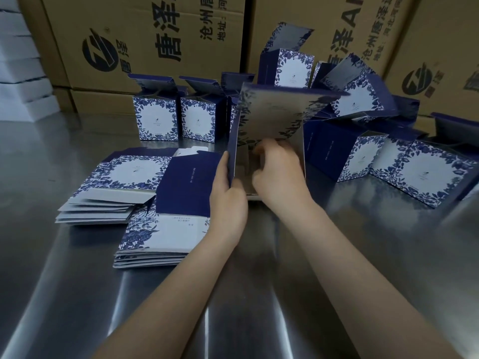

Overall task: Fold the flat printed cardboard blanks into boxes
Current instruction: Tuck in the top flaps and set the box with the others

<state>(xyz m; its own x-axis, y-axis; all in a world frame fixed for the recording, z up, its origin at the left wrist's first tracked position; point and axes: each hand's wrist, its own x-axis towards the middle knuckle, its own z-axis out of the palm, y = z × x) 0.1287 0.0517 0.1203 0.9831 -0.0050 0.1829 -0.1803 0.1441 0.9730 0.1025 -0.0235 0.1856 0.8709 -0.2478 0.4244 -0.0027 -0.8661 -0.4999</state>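
A blue-and-white floral box (269,120) stands half formed at the middle of the steel table, its opening turned toward me and its lid flap raised. My left hand (228,200) grips the box's left wall at the edge. Inside the opening, my right hand (280,174) presses on the inner flaps with curled fingers; its motion blurs it. Two stacks of flat printed blanks (145,193) lie to the left of the box.
Folded boxes with open lids stand behind (158,117) and pile up at the right (427,172). Large brown cartons (155,42) form a wall at the back. White stacked trays (20,73) sit at the far left. The steel table (233,294) stretches toward me.
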